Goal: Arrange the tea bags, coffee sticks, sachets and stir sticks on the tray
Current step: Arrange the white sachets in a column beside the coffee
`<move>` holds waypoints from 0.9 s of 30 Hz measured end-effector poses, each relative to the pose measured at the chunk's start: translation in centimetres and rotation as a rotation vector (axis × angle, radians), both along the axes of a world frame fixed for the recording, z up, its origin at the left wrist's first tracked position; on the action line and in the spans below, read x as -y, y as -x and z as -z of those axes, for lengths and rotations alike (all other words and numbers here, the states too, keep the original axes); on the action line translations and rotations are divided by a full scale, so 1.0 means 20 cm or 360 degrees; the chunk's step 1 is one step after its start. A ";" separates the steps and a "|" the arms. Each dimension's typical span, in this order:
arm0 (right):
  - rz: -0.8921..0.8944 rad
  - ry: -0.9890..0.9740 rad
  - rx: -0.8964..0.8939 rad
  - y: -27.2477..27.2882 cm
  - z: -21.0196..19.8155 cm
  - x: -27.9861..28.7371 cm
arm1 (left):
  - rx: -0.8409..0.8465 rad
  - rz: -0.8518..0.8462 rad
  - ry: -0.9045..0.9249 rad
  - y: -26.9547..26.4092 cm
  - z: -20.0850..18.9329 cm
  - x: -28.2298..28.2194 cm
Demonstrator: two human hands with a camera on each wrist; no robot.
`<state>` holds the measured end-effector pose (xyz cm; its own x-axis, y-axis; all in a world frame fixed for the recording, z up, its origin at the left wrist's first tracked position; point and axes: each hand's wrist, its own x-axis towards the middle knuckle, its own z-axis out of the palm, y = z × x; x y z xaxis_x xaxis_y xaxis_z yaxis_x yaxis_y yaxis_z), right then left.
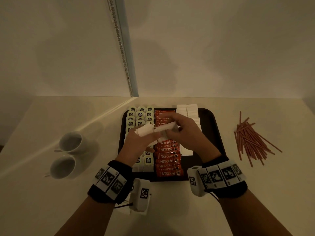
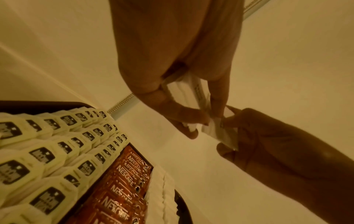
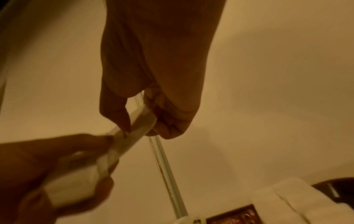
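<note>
While both hands [image 1: 163, 132] pinch white sachets [image 1: 153, 130] above the tray [image 1: 211, 126], they hide its middle rows

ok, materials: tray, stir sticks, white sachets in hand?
Tray: likely plastic, black, matte; moulded rounded corners.
Stir sticks: thin reddish-brown rods, uniform; plastic or wood, cannot tell.
White sachets: look like paper, matte, creased; the left hand and right hand both pinch the bundle.
</note>
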<state>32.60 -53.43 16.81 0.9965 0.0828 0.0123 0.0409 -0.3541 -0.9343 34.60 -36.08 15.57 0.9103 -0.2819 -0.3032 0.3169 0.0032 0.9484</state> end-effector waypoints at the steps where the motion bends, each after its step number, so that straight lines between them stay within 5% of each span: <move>1: -0.0012 -0.0006 0.0032 0.00 -0.02 0.00 | 0.0026 0.0054 -0.0019 0.00 0.00 0.01; 8: 0.0203 -0.0234 -0.0006 0.02 0.01 -0.03 | -0.0236 -0.0151 0.0253 0.04 0.03 0.05; 16: 0.0277 -0.0533 -0.0074 0.06 0.03 -0.02 | -0.0032 -0.0127 0.0055 0.03 0.01 0.07; 20: 0.0490 -0.0573 -0.0122 0.08 0.05 0.10 | -0.0221 -0.0090 0.0216 0.01 -0.01 0.05; 27: 0.0905 0.0365 -0.0394 0.20 0.43 0.48 | -0.0443 -0.0253 0.0505 -0.02 0.00 -0.06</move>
<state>28.65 -63.01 8.25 0.8567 -0.4839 -0.1783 -0.4177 -0.4484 -0.7902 35.03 -34.97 15.48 0.8457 -0.2641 -0.4637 0.5320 0.3496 0.7712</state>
